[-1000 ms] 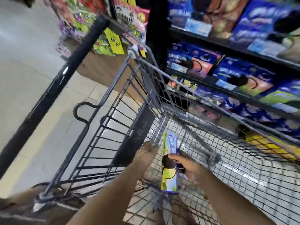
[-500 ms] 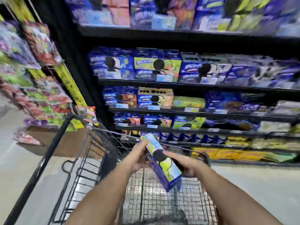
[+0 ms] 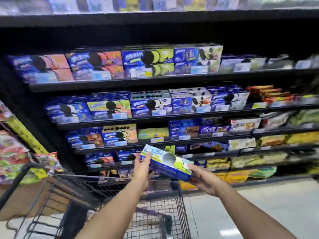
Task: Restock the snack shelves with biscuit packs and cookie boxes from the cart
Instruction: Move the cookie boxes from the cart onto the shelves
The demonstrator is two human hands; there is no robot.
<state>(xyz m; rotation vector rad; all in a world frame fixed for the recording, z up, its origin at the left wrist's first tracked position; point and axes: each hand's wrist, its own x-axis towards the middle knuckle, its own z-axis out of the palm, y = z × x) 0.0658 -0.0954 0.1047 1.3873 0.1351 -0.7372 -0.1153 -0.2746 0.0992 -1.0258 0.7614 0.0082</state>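
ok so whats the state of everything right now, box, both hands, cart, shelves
cookie box: lifted clear of the cart, tilted, held at both ends
left hand: grips the box's left end
right hand: holds the box's right end, fingers under it
cart: standing below the hands, contents hidden
shelves: stocked with boxes, rows blurred

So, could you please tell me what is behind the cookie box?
Behind the cookie box, a low shelf of blue packs shows at its left; the stretch directly behind is covered.
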